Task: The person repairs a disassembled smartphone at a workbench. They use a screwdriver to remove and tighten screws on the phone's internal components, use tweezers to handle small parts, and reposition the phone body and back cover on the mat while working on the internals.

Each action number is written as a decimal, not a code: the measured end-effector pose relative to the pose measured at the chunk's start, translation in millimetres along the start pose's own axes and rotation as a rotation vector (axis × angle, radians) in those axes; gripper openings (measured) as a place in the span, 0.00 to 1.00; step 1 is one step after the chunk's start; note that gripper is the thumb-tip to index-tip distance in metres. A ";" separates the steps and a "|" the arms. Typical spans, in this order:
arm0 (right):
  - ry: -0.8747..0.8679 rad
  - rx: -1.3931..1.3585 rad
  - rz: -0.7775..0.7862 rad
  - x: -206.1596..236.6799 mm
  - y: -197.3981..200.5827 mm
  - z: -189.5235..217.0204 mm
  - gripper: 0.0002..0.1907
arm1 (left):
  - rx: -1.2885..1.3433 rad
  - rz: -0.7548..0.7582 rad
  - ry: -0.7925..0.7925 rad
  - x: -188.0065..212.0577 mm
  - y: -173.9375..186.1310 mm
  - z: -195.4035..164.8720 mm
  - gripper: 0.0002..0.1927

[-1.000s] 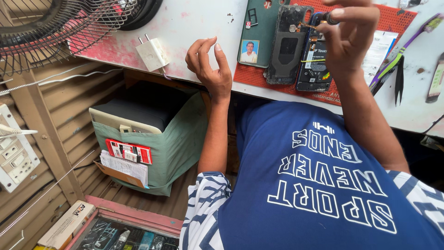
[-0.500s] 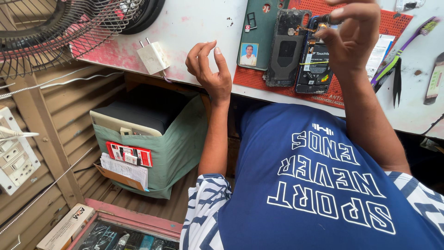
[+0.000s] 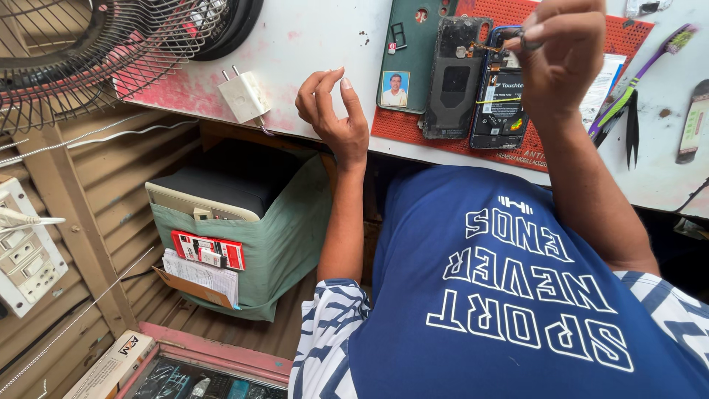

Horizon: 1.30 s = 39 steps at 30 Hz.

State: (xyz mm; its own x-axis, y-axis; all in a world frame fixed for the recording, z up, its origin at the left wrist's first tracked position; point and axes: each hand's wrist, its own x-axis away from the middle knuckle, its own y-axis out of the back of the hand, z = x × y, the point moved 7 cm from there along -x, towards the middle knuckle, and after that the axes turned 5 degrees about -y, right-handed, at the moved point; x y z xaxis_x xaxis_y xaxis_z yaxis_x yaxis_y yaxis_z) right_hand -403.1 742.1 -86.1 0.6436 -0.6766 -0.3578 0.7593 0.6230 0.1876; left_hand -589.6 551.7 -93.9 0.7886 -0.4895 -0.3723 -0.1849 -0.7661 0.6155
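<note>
An opened smartphone point(image 3: 501, 96) lies face-down on the red work mat point(image 3: 635, 37), its back panel point(image 3: 452, 77) already off beside it (internals exposed), as the right hand point(image 3: 561, 55) pinches a small part over it and the left hand point(image 3: 332, 111) rests half-curled, empty.

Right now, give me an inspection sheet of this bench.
Surface: white bench top, pink stains.
Job's things: opened phone and detached back panel on red mat.
Clutter: green case, small portrait photo, purple toothbrush, tweezers.
Grips: left hand empty, fingers curled; right hand pinching something small over the phone.
Cables: white charger with lead.
Surroundings: fan, switchboard, cloth-covered box.
</note>
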 end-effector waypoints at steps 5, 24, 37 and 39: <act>0.031 0.080 0.027 -1.5 0.2 -0.6 0.20 | -0.003 -0.002 -0.012 -3.2 -0.4 -0.5 0.07; 0.121 0.089 -0.112 1.4 61.6 -0.5 0.11 | -0.015 0.012 0.001 -3.1 -6.7 8.6 0.07; -0.003 -0.069 -0.152 9.1 49.6 -14.8 0.10 | -0.024 0.035 -0.012 -4.6 -6.5 9.8 0.07; -0.017 -0.087 -0.156 9.1 46.7 -15.7 0.10 | -0.024 0.032 -0.013 -5.0 -5.8 10.2 0.08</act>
State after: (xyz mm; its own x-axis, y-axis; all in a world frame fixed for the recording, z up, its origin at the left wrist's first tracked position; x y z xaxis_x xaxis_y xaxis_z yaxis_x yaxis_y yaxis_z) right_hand -363.3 771.2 -95.0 0.5210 -0.7735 -0.3609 0.8392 0.5415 0.0508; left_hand -598.4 554.4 -102.7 0.7749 -0.5187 -0.3611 -0.1955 -0.7400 0.6436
